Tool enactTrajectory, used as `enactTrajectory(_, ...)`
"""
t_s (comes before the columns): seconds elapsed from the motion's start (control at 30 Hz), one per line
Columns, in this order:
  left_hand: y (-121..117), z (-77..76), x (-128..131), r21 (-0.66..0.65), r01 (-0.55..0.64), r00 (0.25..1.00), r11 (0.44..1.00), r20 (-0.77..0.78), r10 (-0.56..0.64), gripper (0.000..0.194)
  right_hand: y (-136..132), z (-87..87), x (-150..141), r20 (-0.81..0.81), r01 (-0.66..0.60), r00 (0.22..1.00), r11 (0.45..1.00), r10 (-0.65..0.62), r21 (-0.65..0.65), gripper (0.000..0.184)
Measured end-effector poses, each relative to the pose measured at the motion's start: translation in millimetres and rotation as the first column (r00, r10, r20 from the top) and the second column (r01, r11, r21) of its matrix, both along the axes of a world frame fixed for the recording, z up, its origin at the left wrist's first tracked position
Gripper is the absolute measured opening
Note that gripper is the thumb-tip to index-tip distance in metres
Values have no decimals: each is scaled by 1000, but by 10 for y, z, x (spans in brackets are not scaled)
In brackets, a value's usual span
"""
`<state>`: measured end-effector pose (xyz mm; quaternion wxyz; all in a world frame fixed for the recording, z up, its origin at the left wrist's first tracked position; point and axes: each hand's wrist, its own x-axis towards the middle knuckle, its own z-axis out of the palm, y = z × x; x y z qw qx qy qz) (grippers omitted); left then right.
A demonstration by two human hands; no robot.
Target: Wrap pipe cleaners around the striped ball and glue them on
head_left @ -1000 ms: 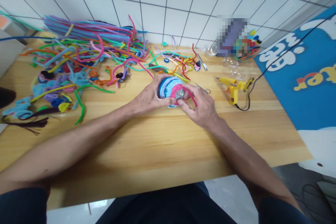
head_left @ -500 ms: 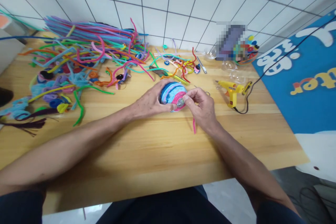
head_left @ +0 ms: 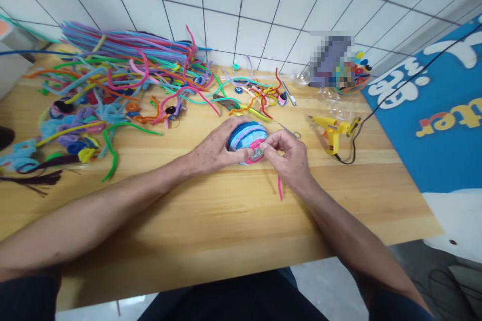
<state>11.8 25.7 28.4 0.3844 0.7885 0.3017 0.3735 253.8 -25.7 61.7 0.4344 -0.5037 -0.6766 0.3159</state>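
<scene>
A round ball wound with blue, light blue and pink pipe cleaner rests in my left hand, the thumb across its front and the fingers behind it. Near the thumb a small greyish patch shows inside the pink rings. My right hand pinches a pink pipe cleaner against the ball's pink part, and the strand's loose end hangs below the palm. The exact spot under the right fingertips is hidden.
Piled pipe cleaners cover the table's left and back. Yellow-handled pliers lie behind the ball, scissors beyond my right hand. A yellow glue gun with a black cord stands at right, near clear plastic balls.
The ball and both hands have shifted slightly down, and the ball is turned a little. More of the scissors shows, and the pink loose end hangs a bit lower.
</scene>
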Motion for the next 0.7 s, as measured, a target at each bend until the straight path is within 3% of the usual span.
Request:
enactTrajectory(0.3, 28, 92, -9, 4, 66, 998, 998, -24, -66, 75, 27, -17, 18, -22, 5, 1000, 999, -5, -38, 21)
enactTrajectory(0.57, 57, -72, -13, 53, 73, 996, 996, 40, -75, 82, -5, 37, 10, -6, 29, 1000, 997, -30, -75, 21)
enactTrajectory(0.7, 31, -43, -1, 47, 59, 996, 997, 57, -61, 79, -4, 38, 2, -18, 17, 1000, 998, -18, -61, 21)
